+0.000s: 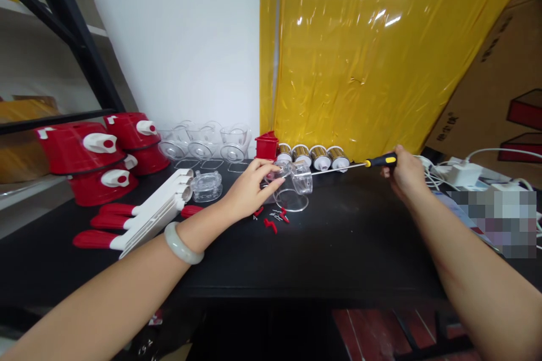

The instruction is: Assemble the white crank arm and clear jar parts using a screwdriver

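Black bench [347, 254]: left hand [249, 190] pinches clear plastic housing [296, 183]; right hand [405, 174] grips screwdriver [379, 161], shaft horizontal, tip leftward at the housing.

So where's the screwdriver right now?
In the head view, right of centre: the screwdriver is gripped in the right hand, its shaft reaching left toward the clear plastic piece held by the left hand.

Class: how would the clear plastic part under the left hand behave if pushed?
Probably light and stiff: the clear plastic part looks thin-walled and hollow. It may tip, standing tall on a narrow ring base. Likely slippery, being glossy; the left hand steadies it.
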The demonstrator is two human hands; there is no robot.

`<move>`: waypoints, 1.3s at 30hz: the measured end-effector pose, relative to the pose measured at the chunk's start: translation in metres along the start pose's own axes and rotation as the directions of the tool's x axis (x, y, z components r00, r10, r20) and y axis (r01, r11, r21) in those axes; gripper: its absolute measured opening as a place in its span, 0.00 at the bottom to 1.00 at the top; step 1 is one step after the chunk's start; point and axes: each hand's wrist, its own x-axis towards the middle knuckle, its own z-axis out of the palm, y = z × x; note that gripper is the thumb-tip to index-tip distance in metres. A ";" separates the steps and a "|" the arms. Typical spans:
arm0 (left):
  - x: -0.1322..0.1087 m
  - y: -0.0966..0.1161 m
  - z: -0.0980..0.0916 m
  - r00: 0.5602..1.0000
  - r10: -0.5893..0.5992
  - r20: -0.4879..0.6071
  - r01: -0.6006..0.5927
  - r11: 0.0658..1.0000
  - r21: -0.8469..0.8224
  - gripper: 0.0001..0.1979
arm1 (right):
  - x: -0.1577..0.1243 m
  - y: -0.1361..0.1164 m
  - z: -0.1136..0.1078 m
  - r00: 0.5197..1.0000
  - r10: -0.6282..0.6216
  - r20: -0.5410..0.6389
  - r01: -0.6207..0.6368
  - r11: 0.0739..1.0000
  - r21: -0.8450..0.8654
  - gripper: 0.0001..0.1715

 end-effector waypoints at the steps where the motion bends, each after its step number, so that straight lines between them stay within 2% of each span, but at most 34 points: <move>1: 0.000 0.000 0.000 1.000 -0.001 0.002 0.001 1.000 0.000 0.15 | 0.000 0.000 0.000 1.000 0.000 -0.001 0.000 1.000 -0.003 0.19; 20: 0.000 -0.001 0.000 1.000 -0.018 0.010 0.018 1.000 -0.007 0.16 | -0.004 -0.005 0.005 0.999 -0.003 -0.046 0.004 1.000 0.010 0.18; 29: 0.000 -0.002 0.001 1.000 -0.012 0.006 0.012 1.000 -0.001 0.16 | -0.005 -0.011 0.012 0.999 -0.040 -0.022 0.043 0.985 0.170 0.15; 31: 0.000 -0.002 0.001 1.000 -0.015 0.006 0.015 1.000 -0.003 0.16 | -0.003 -0.011 0.009 1.000 0.008 -0.030 -0.003 0.988 0.152 0.16; 35: 0.000 -0.002 0.001 1.000 -0.008 -0.003 0.008 1.000 -0.003 0.15 | 0.001 -0.011 0.002 0.984 0.176 -0.003 -0.173 0.967 0.186 0.27; 37: 0.000 -0.002 0.001 1.000 -0.004 0.001 0.004 1.000 -0.004 0.15 | 0.003 -0.011 -0.001 0.985 0.174 0.024 -0.175 0.958 0.228 0.25; 39: 0.000 -0.002 0.001 1.000 -0.006 0.004 0.006 1.000 -0.004 0.15 | 0.003 -0.009 -0.001 0.989 0.135 0.060 -0.145 0.960 0.240 0.18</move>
